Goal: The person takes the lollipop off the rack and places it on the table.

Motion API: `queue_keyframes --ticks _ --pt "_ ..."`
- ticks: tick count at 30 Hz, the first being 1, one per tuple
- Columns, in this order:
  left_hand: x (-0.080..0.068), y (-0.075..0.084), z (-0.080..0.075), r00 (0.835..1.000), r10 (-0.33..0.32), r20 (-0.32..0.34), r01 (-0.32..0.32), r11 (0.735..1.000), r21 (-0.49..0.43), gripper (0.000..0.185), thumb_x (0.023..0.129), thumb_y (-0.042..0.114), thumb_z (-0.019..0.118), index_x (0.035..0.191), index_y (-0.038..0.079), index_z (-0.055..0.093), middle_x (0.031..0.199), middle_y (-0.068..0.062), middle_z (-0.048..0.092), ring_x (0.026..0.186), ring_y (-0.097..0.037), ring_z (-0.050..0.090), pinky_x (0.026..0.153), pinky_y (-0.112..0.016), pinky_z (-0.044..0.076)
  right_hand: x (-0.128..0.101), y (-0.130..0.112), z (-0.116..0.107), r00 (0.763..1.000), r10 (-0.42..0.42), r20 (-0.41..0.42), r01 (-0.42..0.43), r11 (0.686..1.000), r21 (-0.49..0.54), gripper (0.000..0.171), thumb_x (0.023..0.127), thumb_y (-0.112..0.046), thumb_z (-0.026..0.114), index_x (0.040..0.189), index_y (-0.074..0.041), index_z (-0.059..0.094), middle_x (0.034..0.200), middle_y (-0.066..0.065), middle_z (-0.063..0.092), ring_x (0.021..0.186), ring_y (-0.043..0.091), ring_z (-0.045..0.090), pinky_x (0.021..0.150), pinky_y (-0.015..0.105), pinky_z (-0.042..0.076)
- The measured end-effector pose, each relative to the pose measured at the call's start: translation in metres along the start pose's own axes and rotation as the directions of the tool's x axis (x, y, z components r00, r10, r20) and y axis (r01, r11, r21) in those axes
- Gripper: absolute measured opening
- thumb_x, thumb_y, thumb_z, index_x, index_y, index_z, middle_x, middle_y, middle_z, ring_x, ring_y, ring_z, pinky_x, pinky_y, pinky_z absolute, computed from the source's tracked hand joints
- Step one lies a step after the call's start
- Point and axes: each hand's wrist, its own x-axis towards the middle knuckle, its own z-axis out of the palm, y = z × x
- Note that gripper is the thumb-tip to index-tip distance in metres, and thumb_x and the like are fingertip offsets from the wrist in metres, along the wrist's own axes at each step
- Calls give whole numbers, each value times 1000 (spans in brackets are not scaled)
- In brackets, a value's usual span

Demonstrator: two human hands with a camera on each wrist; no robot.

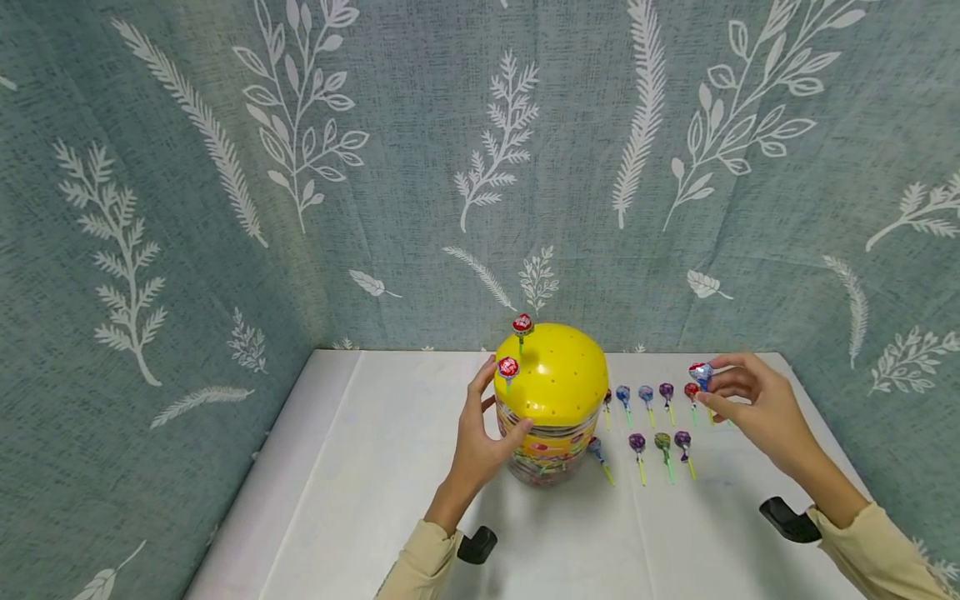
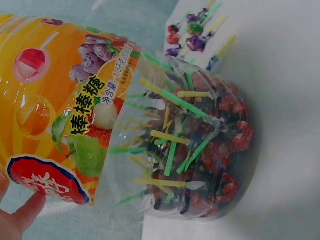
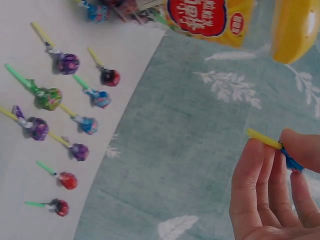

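Now right hand (image 1: pixel 757 408) fingers pinching blue lollipop (image 1: pixel 701 374); left hand (image 1: pixel 480 437) fingers curled around jar (image 1: pixel 555 417).

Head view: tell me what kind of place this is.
Probably a staged tabletop set, not a lived-in room: a white table enclosed by teal leaf-print cloth, holding only a yellow-domed lollipop jar and neat rows of wrapped lollipops.

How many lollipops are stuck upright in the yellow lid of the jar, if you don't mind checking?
2. One lollipop stands at the lid's back left edge; the other stands at its front left, by the left hand. Others may be hidden behind the dome.
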Motion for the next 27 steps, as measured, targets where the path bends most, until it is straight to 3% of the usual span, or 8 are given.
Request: queue_keyframes --ticks 11,19,27 --pt "2 2 -2 999 23 23 -24 999 26 81 84 50 62 148 19 23 155 -2 22 137 -22 29 96 -53 41 -11 24 2 998 63 6 -63 998 -5 37 84 -2 69 114 3 49 83 1 64 72 7 62 54 32 54" --pt "3 0 -2 998 48 41 -48 999 -10 84 81 33 70 148 12 24 154 -14 20 139 -29 26 95 -59 39 -21 43 3 994 111 6 -111 994 2 38 84 -4 70 115 4 49 83 3 63 70 10 62 53 33 54" --pt "2 0 2 1000 1 18 -1 1000 -6 80 85 49 63 148 20 24 156 -3 20 138 -23 26 98 -55 39 -25 64 3 990 142 -14 -143 989 -45 39 83 -1 69 116 5 49 81 7 63 66 11 63 52 31 54"
